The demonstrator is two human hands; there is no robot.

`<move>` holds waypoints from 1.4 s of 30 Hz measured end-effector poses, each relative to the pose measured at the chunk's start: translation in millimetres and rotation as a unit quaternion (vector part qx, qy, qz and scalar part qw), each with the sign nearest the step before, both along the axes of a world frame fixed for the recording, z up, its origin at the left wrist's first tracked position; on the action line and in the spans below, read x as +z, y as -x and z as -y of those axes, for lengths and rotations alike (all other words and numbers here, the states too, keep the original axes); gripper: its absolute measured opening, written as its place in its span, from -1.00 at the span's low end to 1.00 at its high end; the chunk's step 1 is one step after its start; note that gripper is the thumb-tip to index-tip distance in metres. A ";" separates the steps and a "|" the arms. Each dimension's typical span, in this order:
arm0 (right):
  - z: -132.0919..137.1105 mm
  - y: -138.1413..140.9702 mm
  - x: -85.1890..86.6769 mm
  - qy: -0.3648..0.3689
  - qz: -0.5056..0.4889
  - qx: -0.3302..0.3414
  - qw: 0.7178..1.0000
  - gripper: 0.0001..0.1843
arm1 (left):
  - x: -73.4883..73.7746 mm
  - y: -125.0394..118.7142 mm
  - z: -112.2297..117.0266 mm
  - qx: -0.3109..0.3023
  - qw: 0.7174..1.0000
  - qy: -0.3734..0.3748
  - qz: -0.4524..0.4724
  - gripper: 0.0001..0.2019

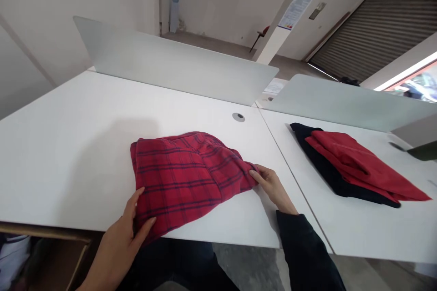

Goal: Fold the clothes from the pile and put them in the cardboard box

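Note:
A red garment with dark plaid lines (177,177), perhaps a shirt, lies folded in layers at the front of the white table (85,154). Its lower left corner is in my left hand (123,232), the thumb on top and some fingers hidden by the cloth and hand. My right hand (273,186) pinches the narrow right end between thumb and fingers. The cloth is bunched and wrinkled toward that right end, while the left half lies flatter.
On the adjoining table to the right, a folded red garment (362,159) rests on a black one (321,168). Frosted partitions (177,66) run along the back. A cable hole (238,117) sits near the seam. At lower left, an open box (58,254) holds clothes.

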State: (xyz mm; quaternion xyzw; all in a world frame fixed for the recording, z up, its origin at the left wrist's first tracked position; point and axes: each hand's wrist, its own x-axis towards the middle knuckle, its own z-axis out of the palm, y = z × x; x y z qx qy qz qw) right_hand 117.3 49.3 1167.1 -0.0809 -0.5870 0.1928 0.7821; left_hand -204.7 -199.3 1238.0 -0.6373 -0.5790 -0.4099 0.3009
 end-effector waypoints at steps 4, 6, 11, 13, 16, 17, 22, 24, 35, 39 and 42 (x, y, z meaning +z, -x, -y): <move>-2.6 -2.1 -2.8 0.033 -0.030 -0.019 0.999 -0.49 | -5.4 8.3 0.9 0.020 0.999 0.014 -0.040 -0.41; -5.9 -8.4 -7.5 0.046 -0.013 0.011 0.999 -0.48 | -9.2 13.6 1.7 0.031 0.998 0.025 -0.042 -0.42; -2.0 -33.5 -15.5 0.013 0.050 0.049 0.997 -0.25 | -5.0 19.8 6.5 0.022 0.999 0.018 -0.038 -0.36; 6.2 -40.3 -8.1 -0.010 0.037 0.038 0.999 -0.25 | 8.4 18.4 10.7 0.003 0.999 0.001 -0.044 -0.31; 19.9 -37.9 20.3 -0.005 0.028 -0.018 0.999 -0.43 | 39.3 9.2 14.9 -0.022 0.998 -0.046 -0.049 -0.28; 23.4 -33.4 33.4 -0.005 0.037 -0.051 0.998 -0.49 | 50.7 4.2 14.2 -0.026 0.996 -0.063 -0.049 -0.29; 27.9 4.1 97.6 -0.067 0.137 -0.215 0.965 -0.73 | 91.0 -19.9 -6.2 -0.018 0.993 -0.095 -0.068 -0.29; 28.6 17.8 113.2 -0.083 0.184 -0.251 0.947 -0.75 | 93.6 -23.7 -15.5 -0.033 0.989 -0.116 -0.089 -0.32; 37.0 44.1 136.1 -0.147 0.126 -0.296 0.936 -0.70 | 79.3 -2.1 -28.5 -0.010 0.970 -0.190 -0.151 -0.55; 29.8 27.7 118.2 -0.106 0.112 -0.209 0.966 -0.77 | 78.1 -4.2 -21.1 0.010 0.981 -0.131 -0.144 -0.49; 29.0 -0.8 83.2 -0.076 0.055 -0.165 0.982 -0.69 | 67.8 -2.2 -1.3 -0.012 0.989 -0.115 -0.091 -0.40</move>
